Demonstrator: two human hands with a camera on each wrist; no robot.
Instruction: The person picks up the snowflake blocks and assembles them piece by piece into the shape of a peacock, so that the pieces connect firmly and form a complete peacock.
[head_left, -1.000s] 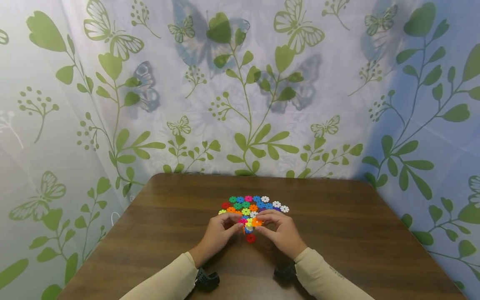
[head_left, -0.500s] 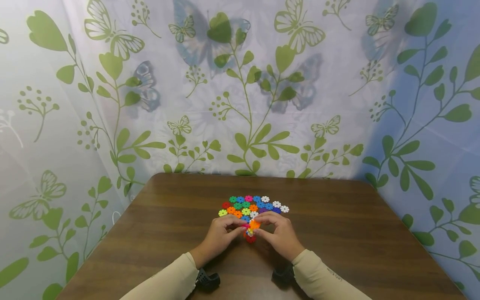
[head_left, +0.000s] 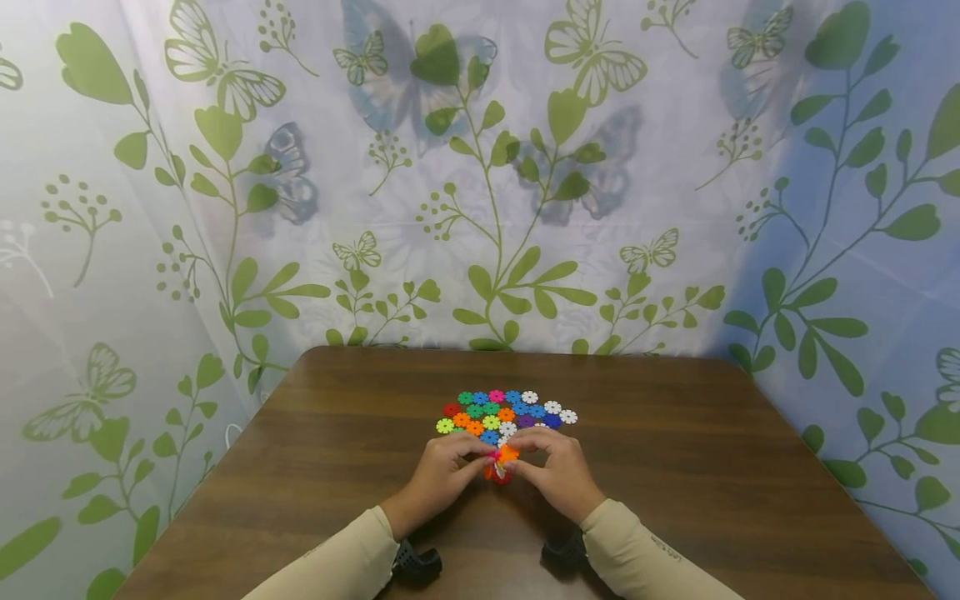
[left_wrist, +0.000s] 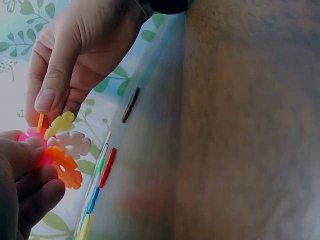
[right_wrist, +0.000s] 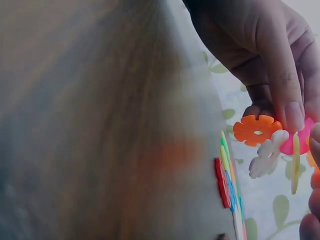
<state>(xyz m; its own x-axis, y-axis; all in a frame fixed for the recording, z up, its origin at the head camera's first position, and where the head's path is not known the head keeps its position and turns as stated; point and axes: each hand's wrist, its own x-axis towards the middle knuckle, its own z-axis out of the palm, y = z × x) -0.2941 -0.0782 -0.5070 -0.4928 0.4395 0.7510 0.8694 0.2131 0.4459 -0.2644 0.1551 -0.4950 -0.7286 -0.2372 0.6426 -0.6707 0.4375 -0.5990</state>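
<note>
In the head view my left hand (head_left: pixel 438 479) and right hand (head_left: pixel 561 473) meet over the near end of a group of flower-shaped plastic discs. Left thumb and fingers pinch a pink disc (right_wrist: pixel 295 142) joined to a small cluster. That cluster carries a white disc (left_wrist: pixel 70 145), a yellow disc (left_wrist: pixel 60 125) and an orange disc (left_wrist: pixel 65 167). Between the right thumb and fingers is another orange disc (head_left: pixel 510 452), seen edge-on in the left wrist view, right by the pink one. Fingers hide whether these two are joined.
Several loose discs in many colours lie flat beyond the hands, among them a white disc (head_left: pixel 569 417) at the right. A red disc (head_left: pixel 502 477) lies just below the cluster. The brown table (head_left: pixel 675 467) backs onto a leaf-patterned cloth (head_left: pixel 480 167).
Both hands have drawn slightly closer together. The held cluster has turned, so the pink disc shows narrower, and the right hand's orange disc has shifted left against it.
</note>
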